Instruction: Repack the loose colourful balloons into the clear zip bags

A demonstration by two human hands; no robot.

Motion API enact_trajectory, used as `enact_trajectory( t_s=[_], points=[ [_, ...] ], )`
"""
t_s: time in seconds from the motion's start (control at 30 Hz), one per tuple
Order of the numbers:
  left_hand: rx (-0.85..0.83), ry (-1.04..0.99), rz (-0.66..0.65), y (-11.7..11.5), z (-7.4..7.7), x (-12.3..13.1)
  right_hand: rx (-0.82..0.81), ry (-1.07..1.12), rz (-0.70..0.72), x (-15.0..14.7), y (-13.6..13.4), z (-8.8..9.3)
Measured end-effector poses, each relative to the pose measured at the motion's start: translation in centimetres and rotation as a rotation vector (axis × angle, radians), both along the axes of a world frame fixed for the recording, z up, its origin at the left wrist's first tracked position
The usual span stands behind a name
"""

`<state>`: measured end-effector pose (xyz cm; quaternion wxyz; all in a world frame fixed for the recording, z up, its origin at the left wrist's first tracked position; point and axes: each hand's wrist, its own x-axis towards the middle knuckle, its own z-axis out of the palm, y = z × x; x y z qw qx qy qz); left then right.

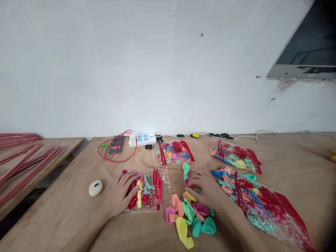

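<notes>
My left hand (122, 194) lies flat on a clear plastic bag of balloons (149, 190) with red print, fingers stretched out over its left end. My right hand (206, 189) rests palm down on a loose heap of uninflated balloons (187, 215), green, orange, pink and yellow, with its fingers curled over the top of the heap. Whether those fingers grip a balloon is hidden.
Three more balloon bags lie on the wooden table: one behind the heap (174, 153), one at the back right (236, 155), a large one at the right (262, 206). A white oval object (95, 188), a power strip (142, 139) with red wire, and red rods (23, 157) lie left.
</notes>
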<state>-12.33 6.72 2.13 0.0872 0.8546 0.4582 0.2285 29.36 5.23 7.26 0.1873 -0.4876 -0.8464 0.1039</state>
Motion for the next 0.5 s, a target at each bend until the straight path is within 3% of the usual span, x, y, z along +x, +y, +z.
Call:
enact_trajectory(
  t_s=[0.2, 0.33, 0.5],
  points=[
    [-0.046, -0.057, 0.014, -0.2, 0.2, -0.1, -0.058, -0.04, 0.055, -1.3, -0.4, -0.7],
    [-0.06, -0.09, 0.006, -0.3, 0.4, -0.8, -0.039, 0.141, 0.026, -1.0, 0.3, -1.3],
    [-0.022, -0.041, -0.138, -0.4, 1.1, -1.5, -0.002, 0.433, -0.048, -1.2, -0.1, -0.6]
  ],
)
